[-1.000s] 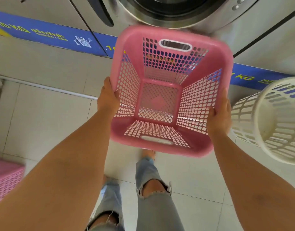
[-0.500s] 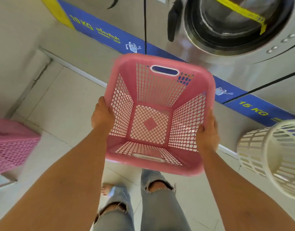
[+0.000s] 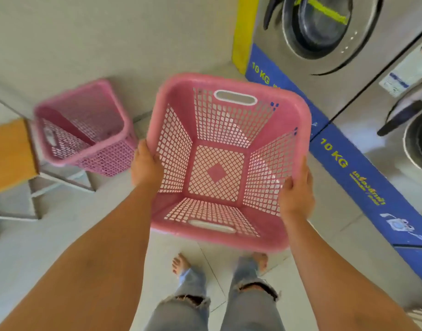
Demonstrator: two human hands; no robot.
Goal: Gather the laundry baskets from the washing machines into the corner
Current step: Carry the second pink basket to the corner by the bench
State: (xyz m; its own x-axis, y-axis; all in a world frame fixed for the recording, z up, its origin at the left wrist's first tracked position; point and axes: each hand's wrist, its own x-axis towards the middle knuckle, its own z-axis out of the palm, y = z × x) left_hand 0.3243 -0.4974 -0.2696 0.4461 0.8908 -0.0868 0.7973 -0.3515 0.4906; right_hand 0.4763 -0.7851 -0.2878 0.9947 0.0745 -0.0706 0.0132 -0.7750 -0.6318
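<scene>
An empty pink laundry basket (image 3: 229,120) with lattice walls and white handle slots hangs in front of me above the tiled floor. My left hand (image 3: 146,164) grips its left rim and my right hand (image 3: 296,194) grips its right rim. A second pink basket (image 3: 86,125) stands on the floor at the left, by the wall near the corner, tilted toward me and empty. A white basket (image 3: 420,317) shows only as a sliver at the bottom right edge.
Steel washing machines (image 3: 324,37) with blue 10 KG strips (image 3: 348,168) line the right side. A wooden bench (image 3: 9,154) on a metal frame stands at the left beside the second basket. My legs and bare feet (image 3: 181,263) are below the held basket.
I have turned left with the basket in both hands. The second pink basket has come into full view at the left, and the white basket has slid almost out of view at the right.
</scene>
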